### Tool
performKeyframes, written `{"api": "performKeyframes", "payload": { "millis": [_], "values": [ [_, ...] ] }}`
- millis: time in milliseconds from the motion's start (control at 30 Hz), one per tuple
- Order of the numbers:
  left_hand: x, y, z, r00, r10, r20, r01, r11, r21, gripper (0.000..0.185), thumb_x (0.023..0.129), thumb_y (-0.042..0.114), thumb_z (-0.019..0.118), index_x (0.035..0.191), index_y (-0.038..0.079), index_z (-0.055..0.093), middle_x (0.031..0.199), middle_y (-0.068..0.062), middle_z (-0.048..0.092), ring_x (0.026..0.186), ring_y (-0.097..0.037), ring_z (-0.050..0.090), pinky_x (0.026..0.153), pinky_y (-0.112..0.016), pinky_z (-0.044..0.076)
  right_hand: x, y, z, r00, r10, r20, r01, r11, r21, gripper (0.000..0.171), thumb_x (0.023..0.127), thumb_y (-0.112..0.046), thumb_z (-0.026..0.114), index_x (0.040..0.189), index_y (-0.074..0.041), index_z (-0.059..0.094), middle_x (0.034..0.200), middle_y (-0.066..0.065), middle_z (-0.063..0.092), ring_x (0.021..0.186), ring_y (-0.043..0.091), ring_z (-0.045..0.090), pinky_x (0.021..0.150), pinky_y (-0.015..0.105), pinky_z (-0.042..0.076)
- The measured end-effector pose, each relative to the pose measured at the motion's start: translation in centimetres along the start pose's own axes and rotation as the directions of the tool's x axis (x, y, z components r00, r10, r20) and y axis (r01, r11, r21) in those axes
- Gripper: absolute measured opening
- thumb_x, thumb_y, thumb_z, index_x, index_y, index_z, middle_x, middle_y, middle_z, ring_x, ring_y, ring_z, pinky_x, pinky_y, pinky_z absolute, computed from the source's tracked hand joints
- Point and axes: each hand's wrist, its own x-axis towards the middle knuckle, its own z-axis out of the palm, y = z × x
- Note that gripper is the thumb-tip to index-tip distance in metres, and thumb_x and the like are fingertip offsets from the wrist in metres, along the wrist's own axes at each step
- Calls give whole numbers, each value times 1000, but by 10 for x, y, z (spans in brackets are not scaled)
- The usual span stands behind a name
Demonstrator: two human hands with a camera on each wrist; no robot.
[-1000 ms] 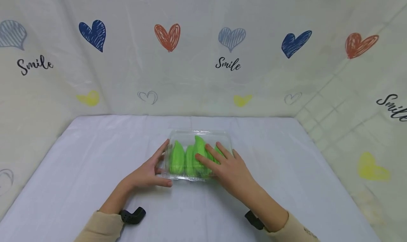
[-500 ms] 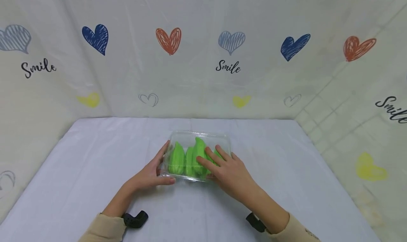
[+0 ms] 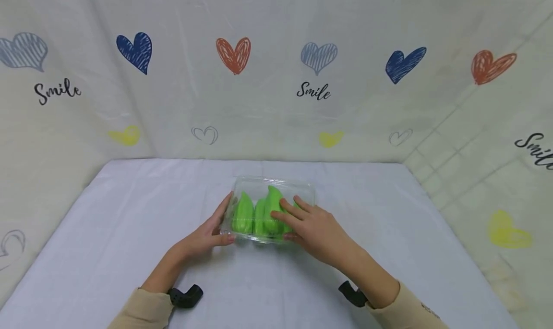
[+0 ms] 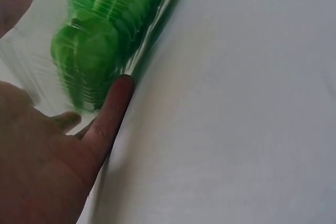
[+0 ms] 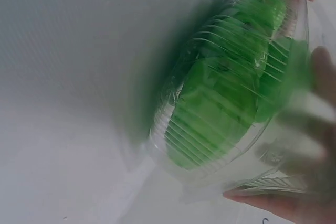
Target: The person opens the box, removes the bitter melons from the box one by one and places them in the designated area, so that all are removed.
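Head view: a clear plastic clamshell box (image 3: 270, 209) of green pieces (image 3: 261, 213) sits mid-counter (image 3: 129, 233); the left hand (image 3: 207, 235) braces its left end with straight fingers, while the right hand (image 3: 313, 228) lies flat on the lid.

Left wrist view: the thumb runs along the box's lower edge (image 4: 126, 72).

Right wrist view: fingers spread over the ribbed lid (image 5: 226, 103). The box seems being steadied or pressed closed; firm, even pressure looks needed next.
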Motion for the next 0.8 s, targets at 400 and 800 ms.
{"api": "performKeyframes", "payload": {
  "millis": [400,800],
  "values": [
    [1,-4,-8,996,63,-60,-67,995,-72,96,93,13,62,160,34,-4,167,-15,1,149,-52,7,111,-74,18,-3,13,-11,992,105,66,-118,967,225,63,87,-32,77,144,-34,50,151,0,50,137,30,49,92,48,55],
    [0,-8,-10,978,-196,-72,163,932,-323,70,98,14,60,157,29,26,162,-12,23,139,-37,41,93,-46,55,3,29,-26,989,148,25,-148,943,299,61,85,-39,79,141,-32,55,147,1,54,134,26,52,95,49,53]
  ]
}}
